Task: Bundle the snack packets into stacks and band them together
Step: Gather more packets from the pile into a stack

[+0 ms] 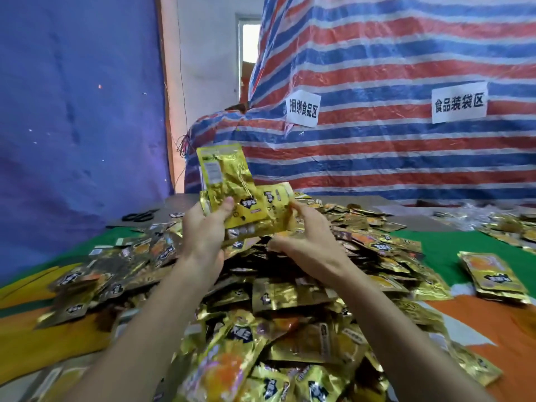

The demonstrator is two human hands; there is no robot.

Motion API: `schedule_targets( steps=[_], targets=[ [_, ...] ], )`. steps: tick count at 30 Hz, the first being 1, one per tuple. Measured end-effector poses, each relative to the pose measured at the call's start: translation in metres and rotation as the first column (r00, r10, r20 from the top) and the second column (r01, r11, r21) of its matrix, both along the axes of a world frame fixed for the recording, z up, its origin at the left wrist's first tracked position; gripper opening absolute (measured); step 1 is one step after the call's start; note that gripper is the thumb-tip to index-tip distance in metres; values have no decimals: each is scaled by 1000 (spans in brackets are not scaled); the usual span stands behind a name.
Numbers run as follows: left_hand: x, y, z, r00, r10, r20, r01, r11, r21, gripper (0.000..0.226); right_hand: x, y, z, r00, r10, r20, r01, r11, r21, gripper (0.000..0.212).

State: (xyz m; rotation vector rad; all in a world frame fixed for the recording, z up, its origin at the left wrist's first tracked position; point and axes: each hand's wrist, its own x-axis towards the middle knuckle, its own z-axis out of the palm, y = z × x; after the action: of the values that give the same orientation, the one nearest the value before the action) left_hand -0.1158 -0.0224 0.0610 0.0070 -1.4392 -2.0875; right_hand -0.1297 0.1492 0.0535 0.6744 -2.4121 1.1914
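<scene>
A big heap of gold foil snack packets point(290, 309) covers the table in front of me. My left hand point(204, 230) grips a small bunch of gold packets point(232, 184) raised above the heap, thumb across their front; one packet stands upright, the others lie sideways. My right hand point(307, 230) pinches the right end of the sideways packets with thumb and fingers. A neat stack of packets point(493, 278) lies apart at the right on the table.
The table has a green and orange cover point(435, 248). Black scissors point(139, 216) lie at the far left. More loose packets point(510, 227) sit at the far right. A striped tarpaulin point(391, 155) with two paper signs rises behind the table; a blue sheet point(72, 111) hangs at left.
</scene>
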Motion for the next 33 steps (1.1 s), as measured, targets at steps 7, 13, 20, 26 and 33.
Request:
schedule_targets(
  steps=[7,13,20,26,33],
  targets=[
    [-7,14,-32,924,-378,-59,377,874,307,35,-1,-20,-12,881,362,304,68,538,-840,46],
    [-7,10,-42,965,-260,-32,247,942,-228,50,-4,-31,-21,930,265,254,150,357,-922,22],
    [3,8,-40,992,-119,47,122,770,-626,32,4,-24,-26,995,83,51,-19,683,-731,15],
    [13,6,-32,997,11,74,52,605,-795,28,13,-39,-35,976,63,-208,-132,931,-340,46],
    [10,9,-34,964,-266,2,221,794,-566,32,9,-29,-31,956,263,-132,-292,796,-530,46]
  ],
)
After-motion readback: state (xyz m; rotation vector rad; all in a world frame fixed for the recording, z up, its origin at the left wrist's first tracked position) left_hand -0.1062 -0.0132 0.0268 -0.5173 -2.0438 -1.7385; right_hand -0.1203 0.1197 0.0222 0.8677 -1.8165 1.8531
